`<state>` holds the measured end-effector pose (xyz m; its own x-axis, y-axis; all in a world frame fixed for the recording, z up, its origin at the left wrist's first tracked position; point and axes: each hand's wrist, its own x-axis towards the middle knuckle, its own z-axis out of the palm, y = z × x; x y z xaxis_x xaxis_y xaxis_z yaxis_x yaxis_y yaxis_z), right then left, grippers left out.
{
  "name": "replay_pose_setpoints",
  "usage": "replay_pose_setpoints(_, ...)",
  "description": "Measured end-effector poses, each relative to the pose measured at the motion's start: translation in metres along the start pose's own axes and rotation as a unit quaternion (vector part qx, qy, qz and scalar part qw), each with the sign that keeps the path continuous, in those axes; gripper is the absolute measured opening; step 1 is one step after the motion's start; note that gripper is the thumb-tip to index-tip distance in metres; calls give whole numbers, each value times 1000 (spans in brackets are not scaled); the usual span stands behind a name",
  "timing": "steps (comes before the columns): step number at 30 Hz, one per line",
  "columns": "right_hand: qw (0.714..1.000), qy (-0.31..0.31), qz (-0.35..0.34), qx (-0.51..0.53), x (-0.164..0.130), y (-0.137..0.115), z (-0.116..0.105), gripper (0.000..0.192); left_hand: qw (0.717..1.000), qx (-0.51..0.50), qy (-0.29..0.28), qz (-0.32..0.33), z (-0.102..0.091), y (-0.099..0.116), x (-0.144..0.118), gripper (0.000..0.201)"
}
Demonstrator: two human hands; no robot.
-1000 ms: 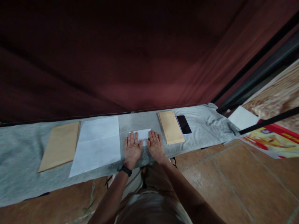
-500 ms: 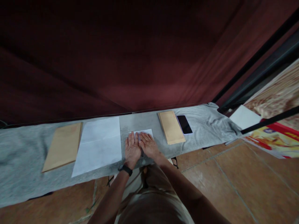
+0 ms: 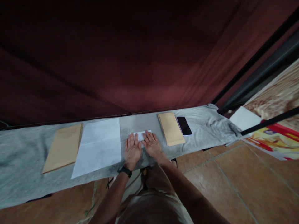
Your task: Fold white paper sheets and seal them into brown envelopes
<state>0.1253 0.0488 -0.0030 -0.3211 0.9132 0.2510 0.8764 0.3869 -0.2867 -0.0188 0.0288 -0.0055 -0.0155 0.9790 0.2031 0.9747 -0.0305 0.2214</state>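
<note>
A small folded white paper [image 3: 140,136] lies on the grey cloth [image 3: 198,119] in front of me, largely covered by my hands. My left hand [image 3: 132,153] presses flat on its left part, fingers stretched out. On its right part rests my right hand [image 3: 151,145], also flat with the fingers a little spread. Left of my hands is a large white sheet [image 3: 100,146] with a crease across it. Brown envelopes [image 3: 171,129] lie in a stack to the right of my hands.
Another stack of brown envelopes [image 3: 63,144] lies left of the sheet, close to its edge. A dark-screened phone [image 3: 184,126] sits right of the right-hand envelopes. A dark red curtain [image 3: 140,71] hangs behind. Black bars [image 3: 257,62] and a colourful box [image 3: 275,140] stand at the right.
My right hand has slid right, away from my left hand, across the folded paper. More of the paper shows between them. My left hand has barely moved.
</note>
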Motion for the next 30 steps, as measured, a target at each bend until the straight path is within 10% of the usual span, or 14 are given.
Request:
replay_pose_setpoints(19, 999, 20, 41, -24, -15, 23, -9, 50, 997, -18, 50, -50, -7, -7, -2, 60)
replay_pose_setpoints(30, 999, 3, 31, -14, -15, 26, -11, 50, 990, -45, -49, 121, 0, 42, -9, 61)
